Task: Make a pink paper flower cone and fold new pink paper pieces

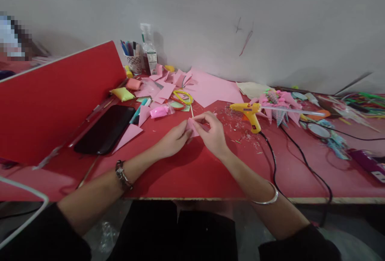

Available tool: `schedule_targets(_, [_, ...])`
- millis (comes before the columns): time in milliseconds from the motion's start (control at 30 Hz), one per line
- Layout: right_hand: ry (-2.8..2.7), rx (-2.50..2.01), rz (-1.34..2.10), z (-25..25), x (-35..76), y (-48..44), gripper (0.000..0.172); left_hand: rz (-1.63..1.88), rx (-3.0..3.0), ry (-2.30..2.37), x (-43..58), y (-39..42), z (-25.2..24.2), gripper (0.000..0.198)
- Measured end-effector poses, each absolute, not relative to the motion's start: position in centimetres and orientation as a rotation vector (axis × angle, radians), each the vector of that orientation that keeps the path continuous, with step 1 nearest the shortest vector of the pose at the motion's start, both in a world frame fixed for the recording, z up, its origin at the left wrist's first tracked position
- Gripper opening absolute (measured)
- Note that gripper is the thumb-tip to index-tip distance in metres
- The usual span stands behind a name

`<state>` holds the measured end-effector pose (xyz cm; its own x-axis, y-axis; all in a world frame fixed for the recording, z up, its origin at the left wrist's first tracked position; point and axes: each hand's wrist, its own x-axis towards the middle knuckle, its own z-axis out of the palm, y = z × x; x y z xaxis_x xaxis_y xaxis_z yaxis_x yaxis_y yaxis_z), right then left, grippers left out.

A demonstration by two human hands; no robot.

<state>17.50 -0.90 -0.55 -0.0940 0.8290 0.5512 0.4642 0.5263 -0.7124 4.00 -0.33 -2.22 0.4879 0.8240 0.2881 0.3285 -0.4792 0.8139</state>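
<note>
Between my two hands, just above the red tabletop [192,168], is a small piece of pink paper [192,126]. My left hand [176,137] pinches its left side with thumb and fingers. On the other side, my right hand [212,134] grips the paper's upper right part, with the index finger bent over it. A thin pale stick [192,111] shows just beyond the fingertips; I cannot tell whether it touches the paper. Farther back lie pink paper cuttings [165,92] and a large pink sheet [213,88]. A bright pink packet [159,111] rests beyond my left hand.
A yellow glue gun [249,114] with a clear glue stick lies at right, its black cord [272,152] running to the front edge. A black phone [105,129] lies left, near an upright red panel [60,96]. Yellow-handled scissors [184,96] lie among the scraps.
</note>
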Motion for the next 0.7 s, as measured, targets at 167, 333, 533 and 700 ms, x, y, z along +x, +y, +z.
schedule_targets(167, [-1.735, -1.146, 0.617, -0.6, 17.8, -0.6, 0.007, 0.791, 1.924, 0.872, 3.9, -0.4, -1.7, 0.019])
schedule_targets(333, [-1.825, -1.202, 0.771, -0.7, 18.0, -0.7, 0.012, 0.788, 1.936, 0.943, 3.6, -0.1, -1.6, 0.023])
schedule_targets(533, [-1.823, -1.176, 0.783, -0.7, 17.9, -0.8, 0.013, 0.718, 1.891, 0.960, 3.4, 0.1, -1.3, 0.024])
schedule_targets(700, [-1.809, -1.140, 0.841, -0.9, 17.9, -0.6, 0.013, 0.748, 1.917, 0.976, 3.2, 0.3, -1.0, 0.023])
